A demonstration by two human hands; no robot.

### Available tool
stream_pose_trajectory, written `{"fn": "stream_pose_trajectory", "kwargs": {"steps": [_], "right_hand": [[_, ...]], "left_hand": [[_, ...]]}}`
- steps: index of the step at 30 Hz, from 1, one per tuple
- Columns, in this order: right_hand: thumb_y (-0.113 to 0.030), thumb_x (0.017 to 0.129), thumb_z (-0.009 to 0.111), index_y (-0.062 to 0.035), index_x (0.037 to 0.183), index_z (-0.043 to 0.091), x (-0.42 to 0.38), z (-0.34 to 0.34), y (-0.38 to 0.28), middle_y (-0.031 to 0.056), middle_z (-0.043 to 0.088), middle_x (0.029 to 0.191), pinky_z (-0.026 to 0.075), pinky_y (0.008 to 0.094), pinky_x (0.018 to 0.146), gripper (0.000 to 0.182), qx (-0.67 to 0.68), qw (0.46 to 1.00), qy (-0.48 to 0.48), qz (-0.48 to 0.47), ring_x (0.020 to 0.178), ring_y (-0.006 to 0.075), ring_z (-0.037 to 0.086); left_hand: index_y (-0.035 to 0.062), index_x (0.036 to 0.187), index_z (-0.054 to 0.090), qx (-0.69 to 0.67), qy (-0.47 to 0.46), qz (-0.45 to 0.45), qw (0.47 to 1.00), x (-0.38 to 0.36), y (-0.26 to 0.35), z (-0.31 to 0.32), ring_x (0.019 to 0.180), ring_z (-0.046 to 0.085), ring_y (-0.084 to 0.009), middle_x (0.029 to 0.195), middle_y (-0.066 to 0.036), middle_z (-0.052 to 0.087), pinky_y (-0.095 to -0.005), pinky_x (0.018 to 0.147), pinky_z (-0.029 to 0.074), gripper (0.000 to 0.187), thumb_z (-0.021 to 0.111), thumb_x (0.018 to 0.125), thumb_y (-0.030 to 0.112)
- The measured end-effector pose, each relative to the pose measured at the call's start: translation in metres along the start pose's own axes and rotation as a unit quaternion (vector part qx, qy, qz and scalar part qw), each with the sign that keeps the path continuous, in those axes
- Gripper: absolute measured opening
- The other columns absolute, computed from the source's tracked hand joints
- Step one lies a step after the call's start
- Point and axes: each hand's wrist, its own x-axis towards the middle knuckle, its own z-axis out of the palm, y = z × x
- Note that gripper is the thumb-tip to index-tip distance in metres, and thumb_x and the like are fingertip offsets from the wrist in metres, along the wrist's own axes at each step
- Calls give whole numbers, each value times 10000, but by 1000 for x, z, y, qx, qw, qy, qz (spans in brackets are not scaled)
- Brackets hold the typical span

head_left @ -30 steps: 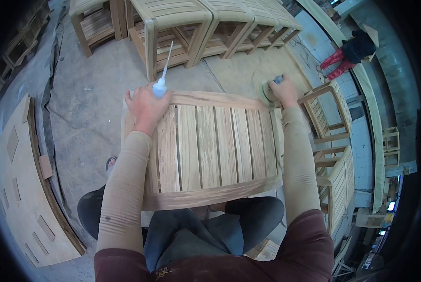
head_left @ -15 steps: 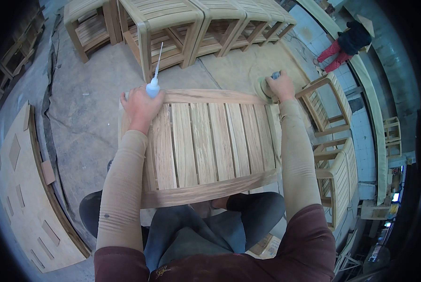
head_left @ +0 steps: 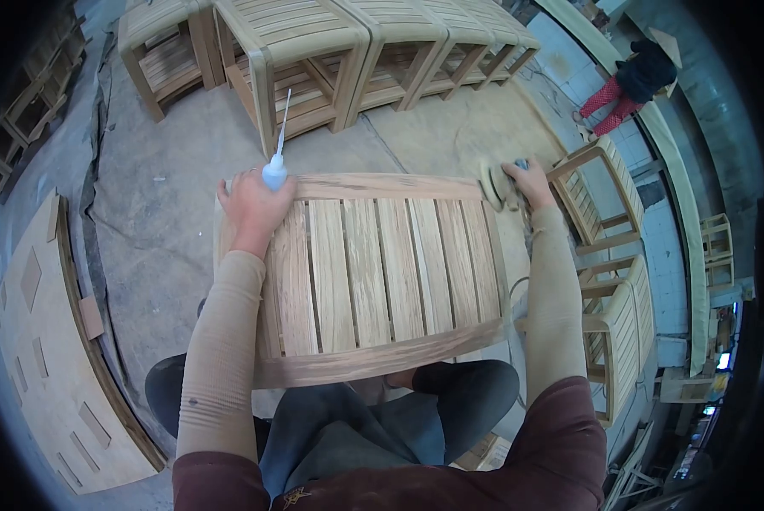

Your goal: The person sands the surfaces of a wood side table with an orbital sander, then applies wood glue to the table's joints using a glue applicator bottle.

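In front of me stands a wooden stool with a slatted top [head_left: 366,264], my legs beneath and around its near side. My left hand [head_left: 252,209] rests on its far left corner. That hand is closed around a small white squeeze bottle [head_left: 274,174] with a long thin nozzle pointing up. At the far right corner my right hand [head_left: 532,183] grips a sander [head_left: 503,192], its round pad tilted on edge against the stool's right end. My fingers partly cover the sander's body.
Several slatted wooden stools [head_left: 309,30] stand in a row at the back. More wooden frames [head_left: 616,319] are at the right. A pale board [head_left: 66,358] with small pieces on it lies at the left. A person in a conical hat [head_left: 642,81] is at the far right.
My right hand has moved right with the sander, whose pad has tipped from nearly flat to on edge. The left hand stays at its corner with the bottle. The view has shifted slightly.
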Motion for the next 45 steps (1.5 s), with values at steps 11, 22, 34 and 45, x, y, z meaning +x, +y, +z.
{"fn": "stream_pose_trajectory", "kwargs": {"steps": [11,22,34,45], "right_hand": [[-290,864,643,-51,1066,616,-15,15,70,47,648,911,482,291,678,314,324,920,-144,165,766,139,604],[-391,716,681,-31,1197,568,-53,13,-72,242,649,1062,496,438,864,611,-195,974,37,-110,1028,384,615],[-283,753,674,-80,1115,534,-176,139,-263,235,563,1099,513,464,828,438,-77,980,-33,-181,959,416,619],[-285,771,650,-74,1157,539,-119,77,-176,249,556,1127,509,459,844,454,-109,990,5,-85,967,419,618]], "left_hand": [[83,892,694,15,29,0,999,-1,2,0,1007,593,-265,906,-124,677,-545,1073,238,386,617,738,428],[52,1032,681,16,-24,-1,1000,0,4,-7,1029,596,-300,988,-180,669,-536,1081,232,524,583,758,488],[5,946,662,-198,52,-10,979,-7,-16,-8,907,636,-309,908,-160,687,-454,1022,350,525,630,824,514],[38,906,693,-149,25,19,988,-6,-14,-4,868,629,-309,854,-165,671,-405,830,453,461,694,805,488]]}}
